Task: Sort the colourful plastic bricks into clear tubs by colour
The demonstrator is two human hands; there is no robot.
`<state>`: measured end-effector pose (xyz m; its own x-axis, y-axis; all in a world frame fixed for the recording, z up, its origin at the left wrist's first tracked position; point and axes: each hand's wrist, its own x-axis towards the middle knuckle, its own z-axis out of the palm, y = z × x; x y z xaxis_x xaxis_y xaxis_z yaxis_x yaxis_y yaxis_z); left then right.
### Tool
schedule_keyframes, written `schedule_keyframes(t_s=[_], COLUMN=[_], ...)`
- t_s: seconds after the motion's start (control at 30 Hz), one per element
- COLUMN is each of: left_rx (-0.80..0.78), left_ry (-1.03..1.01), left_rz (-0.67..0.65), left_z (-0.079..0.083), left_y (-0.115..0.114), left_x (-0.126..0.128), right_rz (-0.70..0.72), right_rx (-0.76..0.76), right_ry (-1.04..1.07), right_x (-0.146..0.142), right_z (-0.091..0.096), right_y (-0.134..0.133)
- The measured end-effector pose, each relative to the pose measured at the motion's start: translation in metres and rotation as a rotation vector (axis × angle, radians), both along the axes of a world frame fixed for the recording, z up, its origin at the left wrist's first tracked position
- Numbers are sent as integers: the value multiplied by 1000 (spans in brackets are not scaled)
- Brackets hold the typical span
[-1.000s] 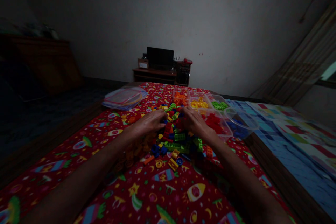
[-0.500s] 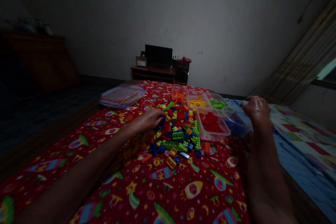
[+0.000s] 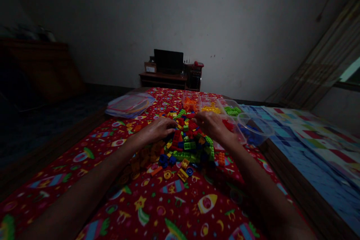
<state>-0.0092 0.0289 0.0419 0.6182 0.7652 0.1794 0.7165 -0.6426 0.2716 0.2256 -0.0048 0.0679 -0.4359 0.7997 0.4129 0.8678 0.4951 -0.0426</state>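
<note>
My left hand (image 3: pixel 159 129) rests low at the left side of a heap of mixed toy building blocks (image 3: pixel 189 145). Its fingers are bent together over the blocks; anything between them is too dark to make out. Across the heap, my right hand (image 3: pixel 212 123) reaches in from the right, its fingers curved down and apart over red blocks, with no held block visible. A clear box of red blocks (image 3: pixel 228 124) lies partly hidden behind this hand. Beside it stands a round clear tub (image 3: pixel 266 131) with blue blocks (image 3: pixel 251 131) in it.
Clear boxes of orange pieces (image 3: pixel 190 104), yellow blocks (image 3: pixel 210 108) and green blocks (image 3: pixel 233 111) line the far right. Stacked clear lids (image 3: pixel 128 105) lie far left. A patterned red cloth (image 3: pixel 157 213) covers the table; a blue-sheeted bed (image 3: pixel 306 165) adjoins on the right.
My right hand has moved left from above the tub of blue blocks to the heap, now covering part of the red box. My left hand has stayed at the heap, its fingers shifting slightly.
</note>
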Motion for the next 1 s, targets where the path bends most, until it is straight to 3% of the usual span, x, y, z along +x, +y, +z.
schedule_keyframes(t_s=[0.17, 0.27, 0.4, 0.57, 0.7, 1.0], left_rx=[-23, -54, -50, -35, -14, 38], left_ry=[30, 47, 43, 52, 66, 74], left_rz=[11, 13, 25, 39, 23, -10], left_z=[6, 11, 9, 7, 5, -8], left_y=[-5, -9, -8, -7, -5, 6], left_x=[4, 5, 3, 3, 3, -3], right_rz=[300, 337, 315, 148, -30, -350], right_rx=[-50, -67, -64, -30, 80, 198], right_ry=[-48, -98, -65, 65, 129, 138], right_x=[-40, -47, -41, -17, 11, 60], right_z=[-33, -43, -37, -11, 7, 24], right_y=[-12, -10, -6, -2, 3, 10])
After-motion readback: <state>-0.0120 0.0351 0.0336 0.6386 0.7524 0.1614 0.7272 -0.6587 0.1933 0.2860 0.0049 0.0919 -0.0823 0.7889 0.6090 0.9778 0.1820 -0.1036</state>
